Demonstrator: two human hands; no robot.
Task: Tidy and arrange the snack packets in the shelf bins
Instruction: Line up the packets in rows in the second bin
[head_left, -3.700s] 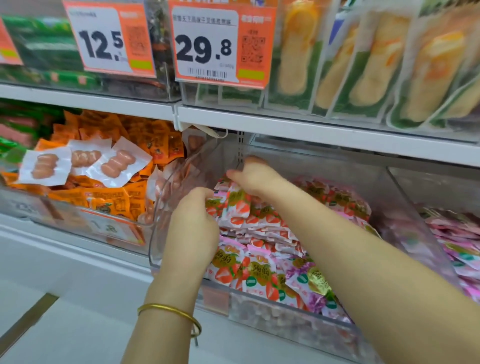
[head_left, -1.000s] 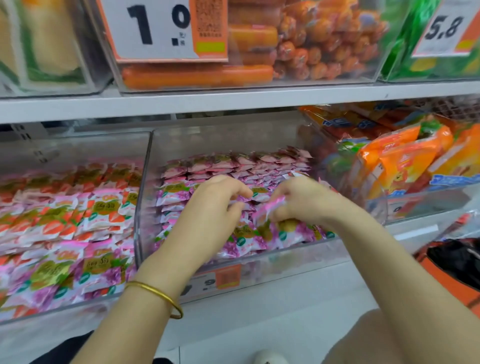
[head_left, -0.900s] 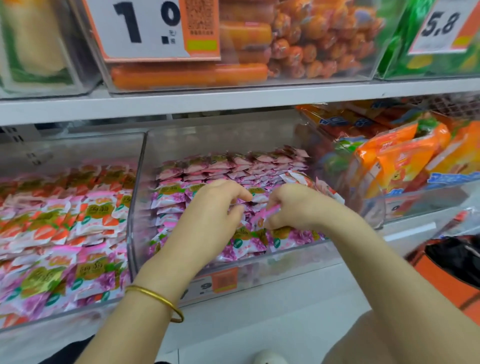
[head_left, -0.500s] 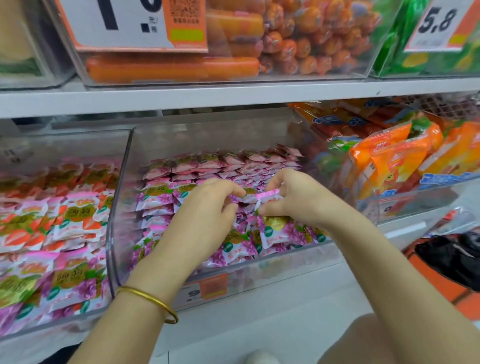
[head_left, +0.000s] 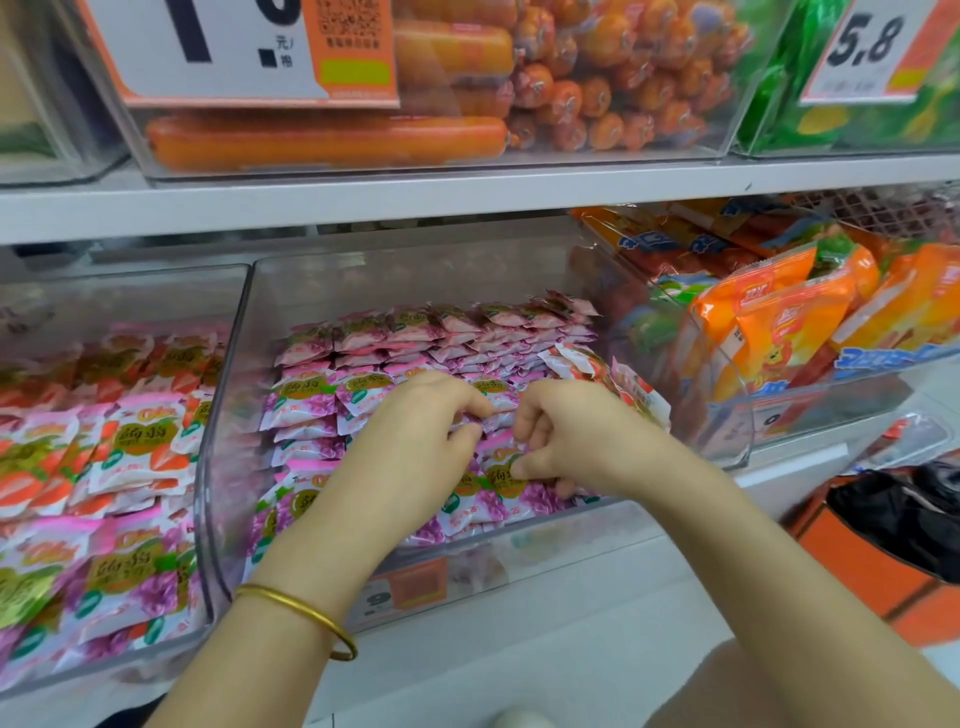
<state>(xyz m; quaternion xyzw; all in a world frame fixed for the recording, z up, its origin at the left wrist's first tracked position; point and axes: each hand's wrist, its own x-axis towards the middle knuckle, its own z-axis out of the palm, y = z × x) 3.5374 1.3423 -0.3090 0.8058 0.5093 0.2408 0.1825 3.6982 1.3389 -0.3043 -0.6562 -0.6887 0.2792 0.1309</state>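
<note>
Inside the clear bin (head_left: 228, 395): left hand (head_left: 415, 441) and right hand (head_left: 576, 441), each grip curled, pinch purple snack packets (head_left: 478, 506) near its front wall. Risk: a careless tug may topple those stacked behind.

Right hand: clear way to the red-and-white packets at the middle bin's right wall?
Probably yes. The right hand sits inside the open-topped bin, just beside the red-and-white packets, nothing between. It is pinching a purple packet, so it would have to let go first.
</note>
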